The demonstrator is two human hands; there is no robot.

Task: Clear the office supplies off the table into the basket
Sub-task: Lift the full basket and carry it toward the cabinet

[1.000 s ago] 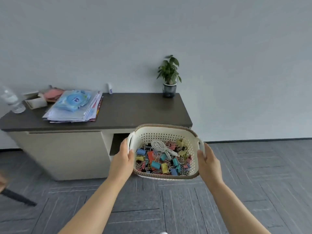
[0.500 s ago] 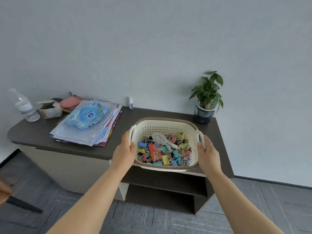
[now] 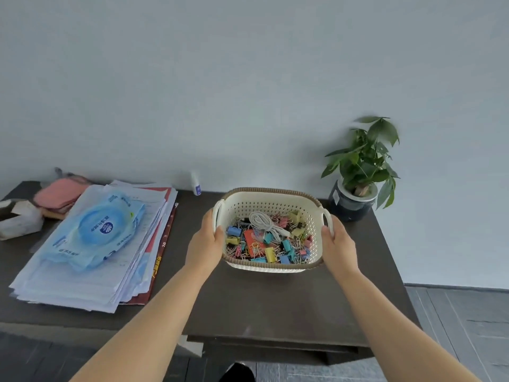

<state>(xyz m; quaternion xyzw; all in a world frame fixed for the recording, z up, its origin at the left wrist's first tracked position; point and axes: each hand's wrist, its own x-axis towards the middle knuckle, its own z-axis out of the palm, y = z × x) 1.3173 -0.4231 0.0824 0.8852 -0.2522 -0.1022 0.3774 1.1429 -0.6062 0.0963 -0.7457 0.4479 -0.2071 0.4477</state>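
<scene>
A cream perforated basket [image 3: 272, 201] with a brown woven rim sits over the right half of the dark table [image 3: 261, 301]; whether it touches the top I cannot tell. Inside lie several coloured binder clips [image 3: 268, 250], paper clips and a coiled white cable [image 3: 263, 220]. My left hand [image 3: 205, 244] grips the basket's left handle. My right hand [image 3: 337, 242] grips the right handle.
A stack of papers [image 3: 91, 260] with a blue wipes pack [image 3: 99, 230] covers the table's left half. Behind it lie a pink cloth [image 3: 59, 191] and a small box [image 3: 18, 219]. A small white bottle [image 3: 196, 183] stands by the wall, a potted plant [image 3: 358, 172] at the back right.
I have walked up to the table carrying the basket with both hands. It went from in front of the table edge to over the right part of the tabletop.
</scene>
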